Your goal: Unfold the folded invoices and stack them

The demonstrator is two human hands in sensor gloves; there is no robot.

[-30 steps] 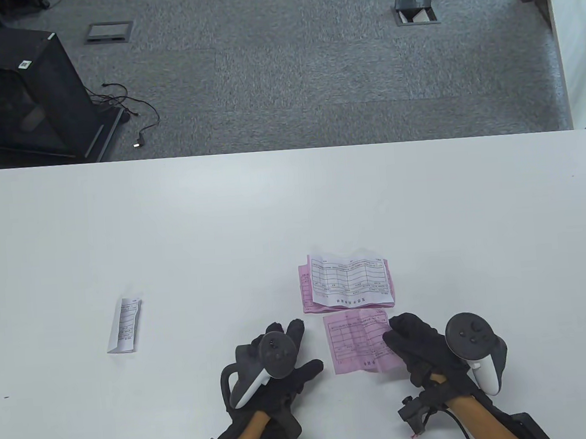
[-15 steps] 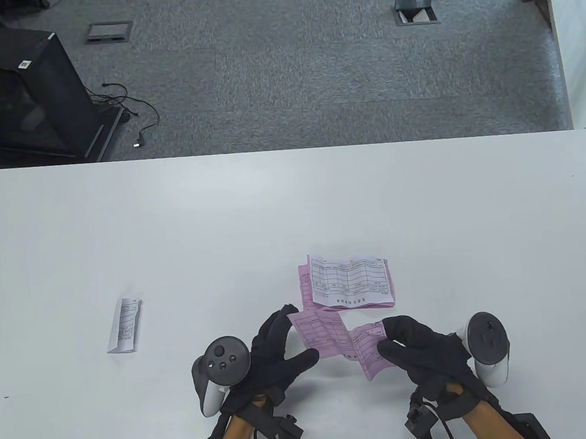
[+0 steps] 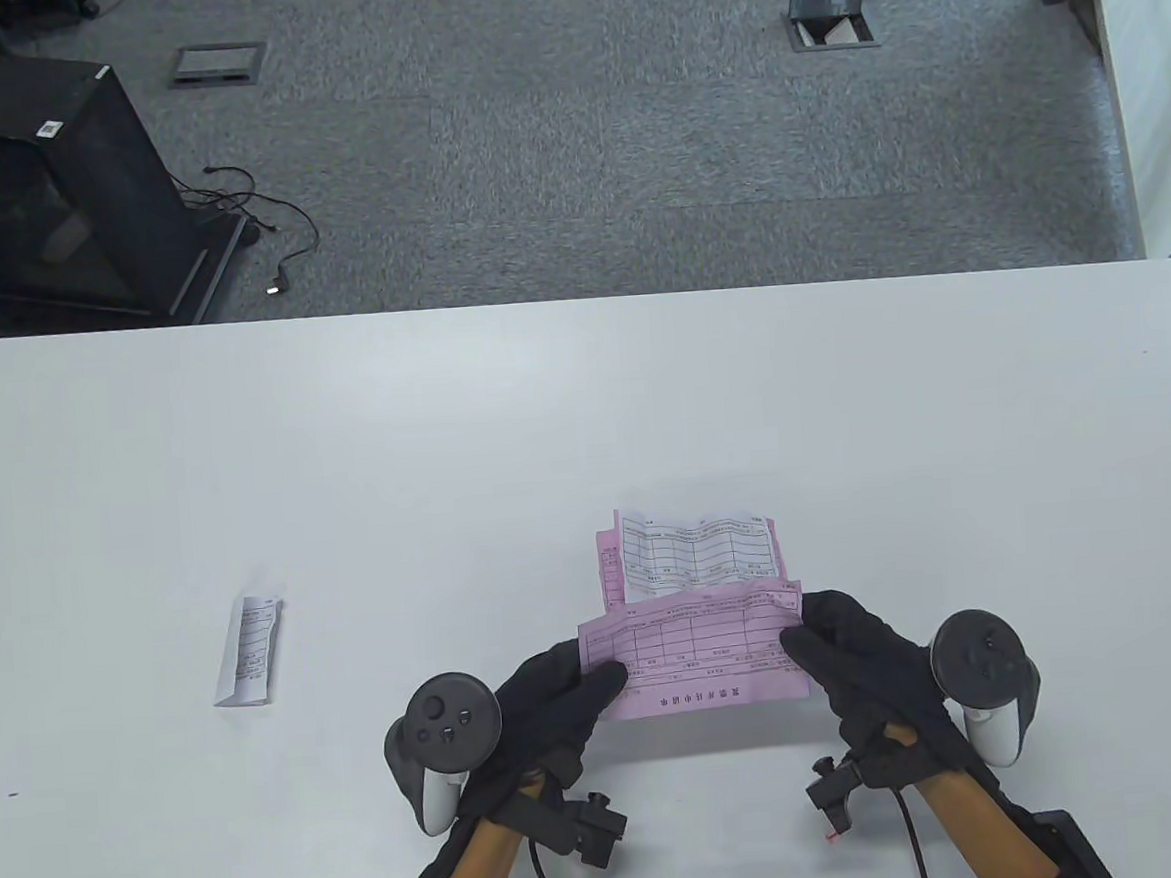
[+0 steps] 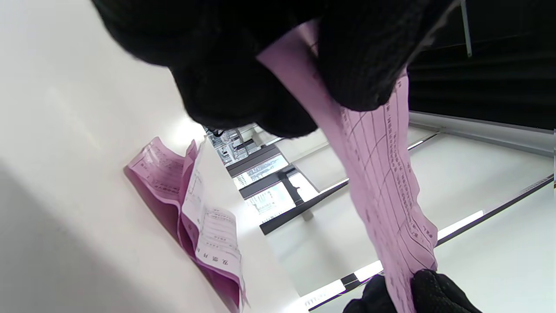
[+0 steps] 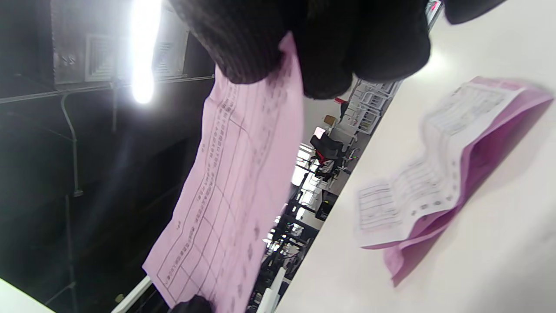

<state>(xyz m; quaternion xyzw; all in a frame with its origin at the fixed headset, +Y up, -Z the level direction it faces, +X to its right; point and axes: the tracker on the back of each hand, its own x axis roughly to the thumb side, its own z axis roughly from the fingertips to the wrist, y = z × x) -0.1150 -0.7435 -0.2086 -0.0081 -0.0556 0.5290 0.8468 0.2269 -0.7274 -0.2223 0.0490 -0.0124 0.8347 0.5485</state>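
I hold a pink invoice (image 3: 696,654) spread open above the table, just in front of the stack. My left hand (image 3: 582,682) pinches its left edge and my right hand (image 3: 810,644) pinches its right edge. The left wrist view shows the pink sheet (image 4: 382,174) stretched from my fingers, and the right wrist view shows it too (image 5: 234,182). The stack (image 3: 699,556) has a white unfolded invoice on top of a pink one. It also shows in the left wrist view (image 4: 195,217) and the right wrist view (image 5: 438,174). A folded white invoice (image 3: 249,650) lies at the left.
The white table (image 3: 446,449) stretches wide behind the stack. Beyond its far edge are grey carpet, a black cabinet (image 3: 47,186) at the left and a floor box (image 3: 828,1).
The pink invoice went from lying half folded under my right hand to being lifted, opened out flat between both hands, and carried toward the stack.
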